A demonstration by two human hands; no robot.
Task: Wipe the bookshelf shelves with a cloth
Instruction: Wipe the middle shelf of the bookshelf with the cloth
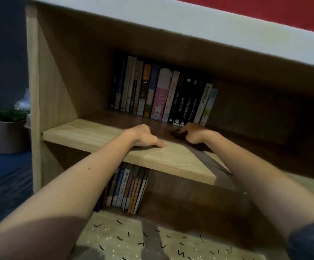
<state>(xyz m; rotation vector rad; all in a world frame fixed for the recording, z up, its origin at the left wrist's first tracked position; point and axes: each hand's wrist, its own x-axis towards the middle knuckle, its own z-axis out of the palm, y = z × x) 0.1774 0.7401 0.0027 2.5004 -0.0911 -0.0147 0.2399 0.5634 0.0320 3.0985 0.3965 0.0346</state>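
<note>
- right hand (196, 135) clenched round a dark brown cloth (179, 135), fingers curled, knuckles toward the books
- cloth sits on the middle shelf (96, 134), bunched under and in front of the right hand, in the shaded part of the board, just in front of the black-spined books; a bit of it also pokes out under the wrist
- left hand (144, 136) rests on the same shelf near its front edge, grasping nothing, thumb laid flat along the board pointing right (fingers mostly hidden behind the knuckles)
- the two hands are near each other but apart, left one closer to the front edge
- row of upright books (161, 94) stands at the back of the middle shelf, the rightmost ones leaning slightly
- second row of books (128, 188) on the shelf below, left of centre
- bookshelf (34, 91) is light wood, pale top board overhead
- potted plant (7, 132) on the floor to the left of the unit
- patterned rug (152, 239) at the bottom, dark squiggles on beige
- red wall (265, 8) top right
</note>
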